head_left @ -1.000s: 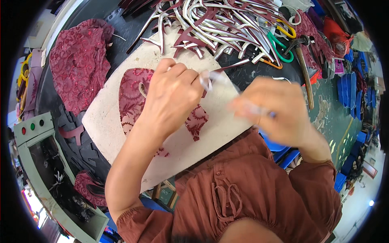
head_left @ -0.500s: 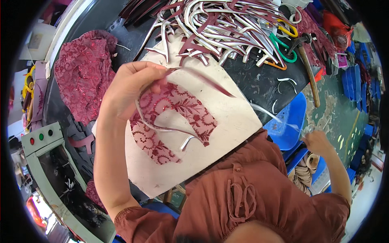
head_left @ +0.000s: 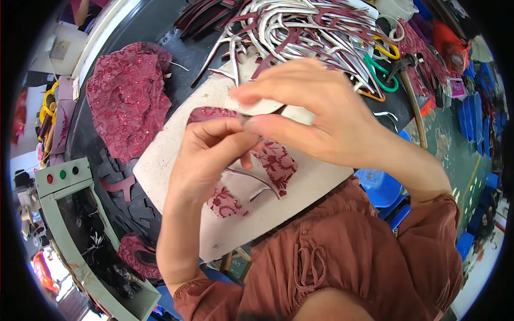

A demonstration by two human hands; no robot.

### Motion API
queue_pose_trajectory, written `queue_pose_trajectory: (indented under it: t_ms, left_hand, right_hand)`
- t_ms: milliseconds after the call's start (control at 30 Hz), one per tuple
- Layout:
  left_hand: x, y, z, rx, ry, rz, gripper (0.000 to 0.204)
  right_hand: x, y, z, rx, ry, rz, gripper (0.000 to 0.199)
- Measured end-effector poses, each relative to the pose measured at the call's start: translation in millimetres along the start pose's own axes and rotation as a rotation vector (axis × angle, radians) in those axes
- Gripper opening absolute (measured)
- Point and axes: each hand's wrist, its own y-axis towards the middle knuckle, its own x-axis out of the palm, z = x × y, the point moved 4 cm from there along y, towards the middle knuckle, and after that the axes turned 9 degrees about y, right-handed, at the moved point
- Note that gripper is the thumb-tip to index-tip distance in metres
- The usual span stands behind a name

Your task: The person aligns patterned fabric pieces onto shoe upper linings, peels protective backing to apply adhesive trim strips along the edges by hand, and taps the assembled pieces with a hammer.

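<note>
Over a pale board (head_left: 230,241), my left hand (head_left: 206,152) pinches a narrow maroon strip (head_left: 243,175), whose white-edged end hangs down toward the board. My right hand (head_left: 332,112) reaches in from the right, its thumb meeting the left fingertips and its other fingers spread apart above. The right fingers appear to hold nothing. Lying on the board beneath both hands is a curved pink piece with maroon embroidered lace (head_left: 276,166). Its middle is partly covered by my hands, which also hide the upper part of the strip.
A heap of maroon and white strips (head_left: 300,32) covers the far side of the dark table. Sequined lace pieces (head_left: 126,99) lie at the left. A hammer (head_left: 412,101) and green-handled scissors (head_left: 383,77) rest at the right. Below the table is a blue bin (head_left: 380,187).
My right hand has come from above the blue bin, where a white tape trailed from it, to my left hand over the board. The strip's blurred free end no longer shows.
</note>
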Motion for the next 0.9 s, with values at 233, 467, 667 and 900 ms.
queue_pose_trajectory:
  t_ms: [233, 467, 667, 900]
  left_hand:
    - [-3.4, -10.3, 11.1, 0.265, -0.023, 0.405, 0.027]
    - [9.3, -12.1, 27.7, 0.377, 0.472, 0.507, 0.01]
    - [21.5, -14.2, 33.3, 0.362, 0.583, 0.622, 0.008]
    - [31.5, -12.7, 38.5, 0.602, 1.084, 0.747, 0.006]
  right_hand:
    - [12.2, 17.6, 17.5, 0.172, 0.182, -0.022, 0.012]
    - [10.0, 8.6, 16.9, 0.18, 0.145, -0.058, 0.006]
    - [3.8, 8.9, -2.2, -0.233, -0.305, 0.025, 0.02]
    - [14.1, 2.3, 2.8, -0.197, -0.317, 0.018, 0.021]
